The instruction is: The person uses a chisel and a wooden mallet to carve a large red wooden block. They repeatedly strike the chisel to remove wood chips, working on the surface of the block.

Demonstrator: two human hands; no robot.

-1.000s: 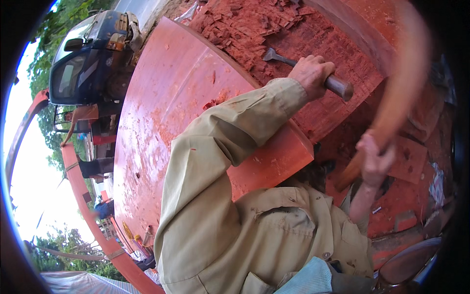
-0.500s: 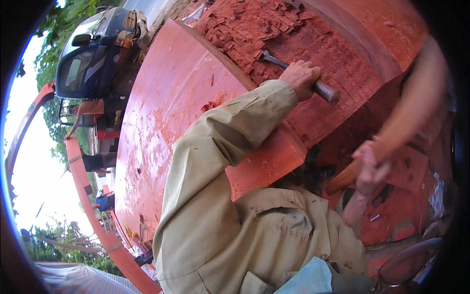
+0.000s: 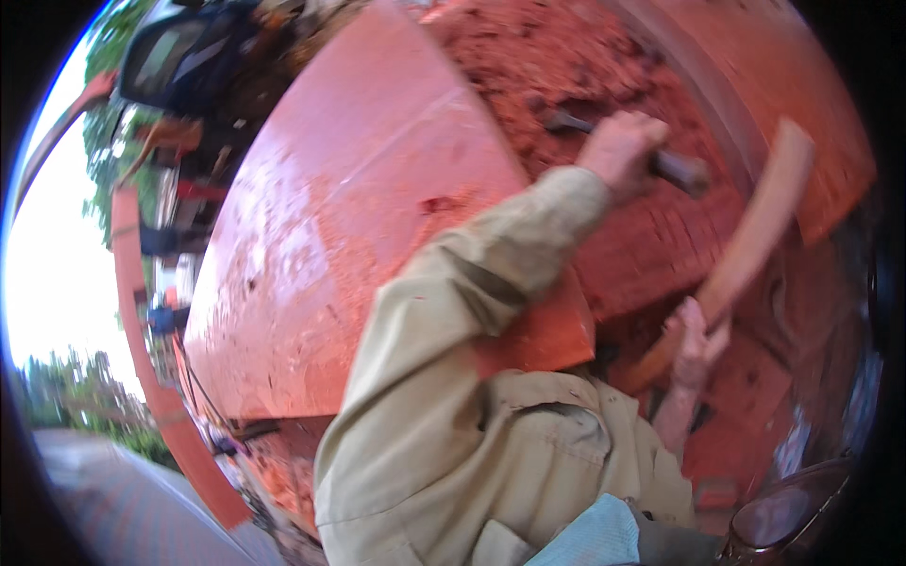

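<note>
My left hand (image 3: pixel 623 149) is wrapped around a chisel, its dark metal blade (image 3: pixel 566 122) resting among red wood chips and its round wooden handle (image 3: pixel 681 174) sticking out past my fist. The carved hollow (image 3: pixel 661 226) beneath it belongs to a big reddish timber block. Lower right, my right hand (image 3: pixel 694 347) grips a long, slightly curved wooden club (image 3: pixel 758 226). The club's upper end lies to the right of the chisel handle, apart from it. Its lower end is partly hidden by shadow near my shirt.
A broad smooth red wood slab (image 3: pixel 359 217) stretches left of the chisel. Loose chips (image 3: pixel 566 47) lie at the top. Another orange-red timber surface (image 3: pixel 755 57) rises at upper right. Far left are a dark vehicle (image 3: pixel 179 57), a long curved beam (image 3: pixel 142 321) and people.
The view has shifted, with the chisel and left hand now farther right in it. The club, blurred before, has swung left at its upper end. Both hands keep their hold.
</note>
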